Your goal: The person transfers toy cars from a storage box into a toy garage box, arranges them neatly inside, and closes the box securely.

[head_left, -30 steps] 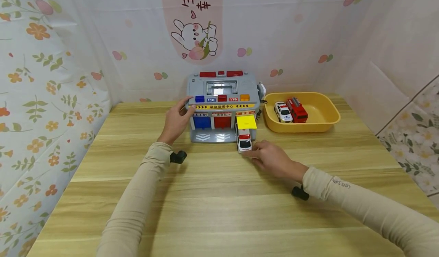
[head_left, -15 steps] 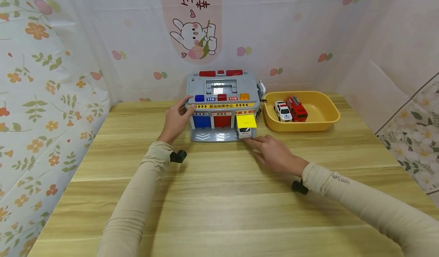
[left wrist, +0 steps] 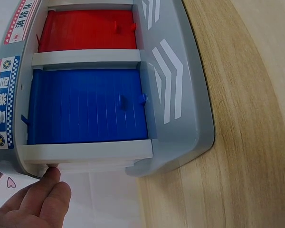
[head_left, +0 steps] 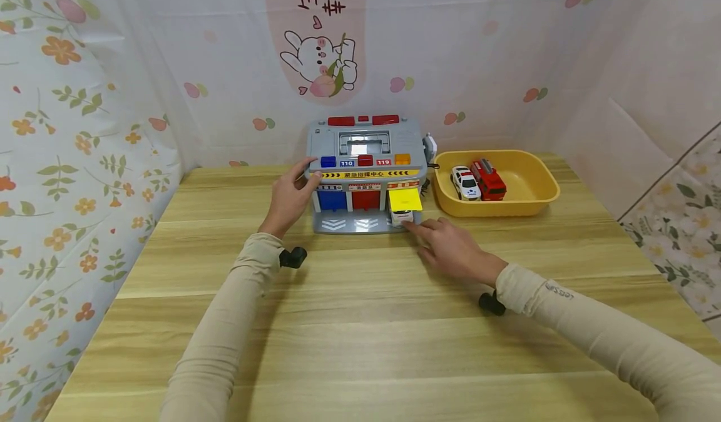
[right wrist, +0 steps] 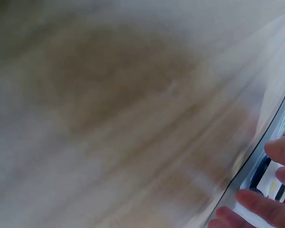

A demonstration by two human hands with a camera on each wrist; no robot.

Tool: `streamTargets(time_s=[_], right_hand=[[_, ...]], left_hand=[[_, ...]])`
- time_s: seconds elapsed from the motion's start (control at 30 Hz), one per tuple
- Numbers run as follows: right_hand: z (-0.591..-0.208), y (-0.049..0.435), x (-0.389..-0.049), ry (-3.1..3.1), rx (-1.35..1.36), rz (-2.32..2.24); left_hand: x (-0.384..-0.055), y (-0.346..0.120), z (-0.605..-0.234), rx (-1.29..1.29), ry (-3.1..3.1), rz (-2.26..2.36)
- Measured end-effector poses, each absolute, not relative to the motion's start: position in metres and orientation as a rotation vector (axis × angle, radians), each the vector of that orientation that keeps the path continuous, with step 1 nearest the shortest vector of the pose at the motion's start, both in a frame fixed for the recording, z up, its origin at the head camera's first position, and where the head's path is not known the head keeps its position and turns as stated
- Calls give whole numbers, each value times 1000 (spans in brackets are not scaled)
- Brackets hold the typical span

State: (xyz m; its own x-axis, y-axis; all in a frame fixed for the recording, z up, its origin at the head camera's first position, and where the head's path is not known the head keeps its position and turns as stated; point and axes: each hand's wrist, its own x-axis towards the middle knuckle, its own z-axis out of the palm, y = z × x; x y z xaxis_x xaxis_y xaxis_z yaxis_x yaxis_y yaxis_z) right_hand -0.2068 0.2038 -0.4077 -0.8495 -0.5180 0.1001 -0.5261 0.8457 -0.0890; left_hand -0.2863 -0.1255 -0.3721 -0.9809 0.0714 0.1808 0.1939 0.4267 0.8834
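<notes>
Farther under the raised yellow plastic door [head_left: 405, 200] than a second ago, the white toy ambulance [head_left: 400, 218] sits in the right-hand bay of the grey plastic toy station [head_left: 324, 140], on a wood-grained tabletop [head_left: 360, 322] before a printed white cloth [head_left: 225, 46]. The left hand [head_left: 288, 198] holds the station's left front corner, fingers curled round it; the right hand [head_left: 452, 250], which has followed the ambulance inward, touches its front with an extended index finger, gripping nothing.
</notes>
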Motion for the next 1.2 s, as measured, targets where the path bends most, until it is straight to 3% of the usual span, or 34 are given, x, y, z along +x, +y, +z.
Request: streamTargets(time_s=[1.2], right_hand=[[-401, 226, -227, -3008, 851, 0]], left_hand=[[-286, -125, -371, -248, -2540, -1641]])
